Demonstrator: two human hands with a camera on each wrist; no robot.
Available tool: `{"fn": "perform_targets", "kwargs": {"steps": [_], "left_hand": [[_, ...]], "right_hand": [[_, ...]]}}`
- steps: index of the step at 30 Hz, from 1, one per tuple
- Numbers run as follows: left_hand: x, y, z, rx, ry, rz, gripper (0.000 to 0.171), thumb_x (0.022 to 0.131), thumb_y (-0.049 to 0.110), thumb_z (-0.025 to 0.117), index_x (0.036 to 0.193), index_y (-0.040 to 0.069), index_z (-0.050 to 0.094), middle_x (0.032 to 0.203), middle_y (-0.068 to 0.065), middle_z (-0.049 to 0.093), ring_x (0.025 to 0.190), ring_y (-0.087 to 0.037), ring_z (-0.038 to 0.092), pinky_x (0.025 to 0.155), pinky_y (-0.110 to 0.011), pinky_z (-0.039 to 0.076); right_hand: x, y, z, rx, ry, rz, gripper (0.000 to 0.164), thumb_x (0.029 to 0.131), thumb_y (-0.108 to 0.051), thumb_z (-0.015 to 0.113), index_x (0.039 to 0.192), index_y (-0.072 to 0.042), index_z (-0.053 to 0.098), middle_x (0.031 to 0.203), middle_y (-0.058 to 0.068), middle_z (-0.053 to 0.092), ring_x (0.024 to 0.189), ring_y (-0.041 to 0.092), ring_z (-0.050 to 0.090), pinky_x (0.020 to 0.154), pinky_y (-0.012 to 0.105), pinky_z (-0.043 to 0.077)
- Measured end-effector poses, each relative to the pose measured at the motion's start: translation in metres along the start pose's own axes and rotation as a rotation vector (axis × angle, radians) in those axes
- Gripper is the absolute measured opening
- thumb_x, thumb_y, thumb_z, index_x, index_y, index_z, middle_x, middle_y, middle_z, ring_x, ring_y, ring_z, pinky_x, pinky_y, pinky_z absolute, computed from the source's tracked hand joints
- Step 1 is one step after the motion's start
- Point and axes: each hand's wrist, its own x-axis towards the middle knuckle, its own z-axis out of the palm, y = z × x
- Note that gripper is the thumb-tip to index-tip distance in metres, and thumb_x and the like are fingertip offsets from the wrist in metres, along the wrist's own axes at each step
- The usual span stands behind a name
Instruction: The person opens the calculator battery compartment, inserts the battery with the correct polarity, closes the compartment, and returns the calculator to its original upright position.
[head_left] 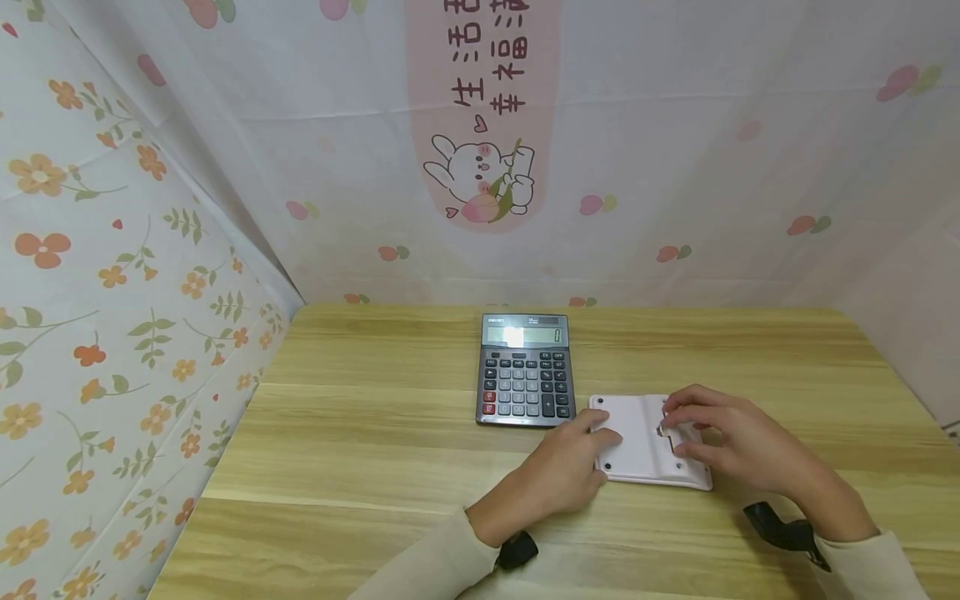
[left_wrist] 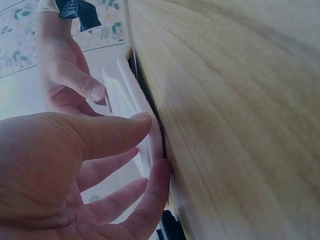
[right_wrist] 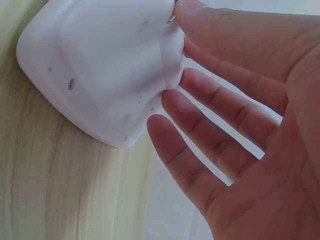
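Observation:
A pale pink calculator [head_left: 632, 446] lies face down on the table, its back with dark round feet facing up. My left hand [head_left: 566, 467] grips its left end, thumb at the near edge and other fingers over the back and far side. Over the right half is my right hand [head_left: 738, 437], thumb and fingers pinching the battery cover [head_left: 684, 435] at the compartment. A dark gap shows along that cover's left side. In the left wrist view, a thin edge stands up at the right thumb. The right wrist view shows the smooth, sloping end of the pink calculator [right_wrist: 110, 65].
A dark grey calculator [head_left: 525, 375] lies face up just left of the pink one, its display showing 0. Both rest on a wood-grain table [head_left: 360, 433]. A printed white cloth [head_left: 637, 167] hangs behind, and a floral cloth [head_left: 112, 333] hangs at the left.

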Motion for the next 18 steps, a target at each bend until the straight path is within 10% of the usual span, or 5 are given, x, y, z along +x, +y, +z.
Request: {"fn": "perform_targets", "kwargs": {"steps": [18], "left_hand": [[0.0009, 0.0007, -0.001, -0.006, 0.0, -0.01, 0.047, 0.094, 0.013, 0.084, 0.141, 0.014, 0.076, 0.158, -0.007, 0.058, 0.143, -0.017, 0.058, 0.116, -0.025, 0.044]], "right_hand": [[0.0007, -0.0004, 0.0, 0.001, -0.006, 0.011, 0.043, 0.077, -0.004, 0.1, 0.111, -0.024, 0.083, 0.124, -0.003, 0.07, 0.109, 0.019, 0.069, 0.08, 0.025, 0.059]]}}
